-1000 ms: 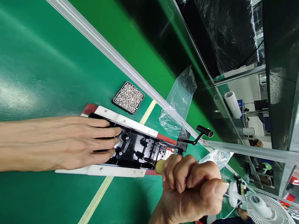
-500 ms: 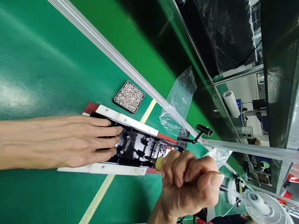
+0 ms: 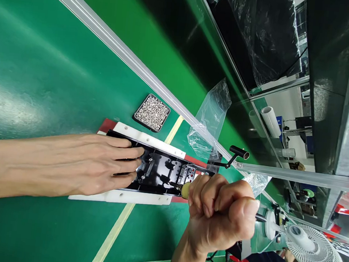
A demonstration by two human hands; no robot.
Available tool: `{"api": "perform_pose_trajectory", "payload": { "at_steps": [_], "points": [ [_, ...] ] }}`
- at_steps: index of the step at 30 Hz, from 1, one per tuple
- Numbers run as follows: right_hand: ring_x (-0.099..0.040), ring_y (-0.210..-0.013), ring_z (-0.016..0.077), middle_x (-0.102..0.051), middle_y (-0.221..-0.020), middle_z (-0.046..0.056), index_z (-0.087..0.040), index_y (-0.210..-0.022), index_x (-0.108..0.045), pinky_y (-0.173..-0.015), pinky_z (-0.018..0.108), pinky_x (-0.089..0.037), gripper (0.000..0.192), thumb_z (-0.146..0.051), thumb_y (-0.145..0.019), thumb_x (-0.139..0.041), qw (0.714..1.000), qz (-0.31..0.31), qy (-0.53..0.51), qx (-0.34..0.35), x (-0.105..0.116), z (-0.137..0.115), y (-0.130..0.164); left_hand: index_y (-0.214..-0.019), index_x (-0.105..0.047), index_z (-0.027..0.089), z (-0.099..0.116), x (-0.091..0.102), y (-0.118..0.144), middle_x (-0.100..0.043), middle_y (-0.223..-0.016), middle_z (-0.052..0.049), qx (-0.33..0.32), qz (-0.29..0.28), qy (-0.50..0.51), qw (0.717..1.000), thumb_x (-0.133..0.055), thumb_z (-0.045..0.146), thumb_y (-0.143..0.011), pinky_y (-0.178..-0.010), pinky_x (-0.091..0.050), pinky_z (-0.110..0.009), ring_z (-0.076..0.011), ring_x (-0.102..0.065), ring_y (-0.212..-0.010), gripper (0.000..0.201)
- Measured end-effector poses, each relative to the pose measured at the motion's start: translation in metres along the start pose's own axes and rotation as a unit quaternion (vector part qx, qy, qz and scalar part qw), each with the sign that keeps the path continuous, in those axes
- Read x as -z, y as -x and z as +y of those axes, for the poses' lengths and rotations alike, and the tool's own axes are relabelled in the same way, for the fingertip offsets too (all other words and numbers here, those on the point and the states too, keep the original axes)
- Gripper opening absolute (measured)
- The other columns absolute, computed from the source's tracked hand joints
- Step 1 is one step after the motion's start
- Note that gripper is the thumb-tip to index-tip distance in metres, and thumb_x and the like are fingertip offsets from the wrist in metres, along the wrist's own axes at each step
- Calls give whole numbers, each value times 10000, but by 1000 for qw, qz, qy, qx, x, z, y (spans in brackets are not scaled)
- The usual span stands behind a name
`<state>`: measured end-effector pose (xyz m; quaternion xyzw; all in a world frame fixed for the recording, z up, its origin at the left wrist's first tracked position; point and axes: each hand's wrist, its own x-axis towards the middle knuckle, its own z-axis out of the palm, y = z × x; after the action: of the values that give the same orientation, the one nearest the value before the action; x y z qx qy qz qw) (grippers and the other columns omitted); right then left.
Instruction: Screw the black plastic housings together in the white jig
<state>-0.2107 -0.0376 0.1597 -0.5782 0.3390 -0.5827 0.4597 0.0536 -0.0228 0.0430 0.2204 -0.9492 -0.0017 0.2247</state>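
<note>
Right hand is fisted tight around a driver; only the yellowish nose and short bit show past the knuckles, the rest is hidden in the grip. The bit points left and slightly up in the picture, toward the black part, and its tip sits at the part's near-right edge, close to a screw boss; contact cannot be confirmed.

Left hand lies flat, fingers out and together, pressing the left end of the black part, not closed on anything. The part lies in a white jig on the green worktop, long axis running left to right, tilted a bit down to the right. So the two hands meet it from opposite ends: left hand on the far-left half, right fist at the right end, driver axis roughly in line with the part's length.

The right hand is the one nearer the screw points in the part's middle and right section; the left fingertips stop just short of them.

Screw tray sits beyond the jig, apart from it, nearer the left hand's side. Clear bag is draped on the rail behind. Clamp lever stands at the jig's right end, just above the right fist. A fan lies off to the right.
</note>
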Motion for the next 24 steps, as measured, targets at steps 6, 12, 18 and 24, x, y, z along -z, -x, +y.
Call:
{"api": "perform_pose_trajectory", "payload": {
  "at_steps": [6, 12, 18, 24],
  "points": [
    [-269, -388, 69, -285, -553, -87, -232, -763, -377, -401, 169, -353, 461, -306, -1204, -489, 1000, -28, 9, 1, 3, -2, -4, -1211, -836, 323, 1, 2, -4, -856, -1368, -19, 7, 0, 5, 1000, -788, 276, -1021, -1168, -640, -439, -287, -723, -1432, 201],
    [-253, -391, 73, -281, -563, -101, -239, -764, -379, -401, 179, -360, 479, -249, -1238, -447, 999, -37, 18, -4, 6, -1, -1, -1240, -826, 338, 2, -2, -3, -846, -1413, 4, 5, -16, -4, 1000, -811, 265, -988, -1257, -609, -419, -272, -714, -1458, 263],
    [-246, -398, 73, -273, -564, -92, -234, -752, -374, -399, 181, -330, 479, -261, -1218, -479, 1000, -14, 15, -11, -1, 0, -1, -1378, -827, 370, 4, -4, 3, -789, -1594, 0, 28, -107, 62, 992, -766, 230, -1071, -1354, -588, -494, -282, -653, -1620, 342],
    [-207, -397, 57, -236, -548, -97, -222, -745, -344, -404, 163, -297, 508, -283, -1221, -511, 1000, 20, 16, -1, -8, 1, 1, -1319, -821, 346, -1, -4, -2, -824, -1497, -5, 5, -36, 4, 999, -756, 252, -1090, -1236, -644, -477, -281, -697, -1537, 256]
  ]
}}
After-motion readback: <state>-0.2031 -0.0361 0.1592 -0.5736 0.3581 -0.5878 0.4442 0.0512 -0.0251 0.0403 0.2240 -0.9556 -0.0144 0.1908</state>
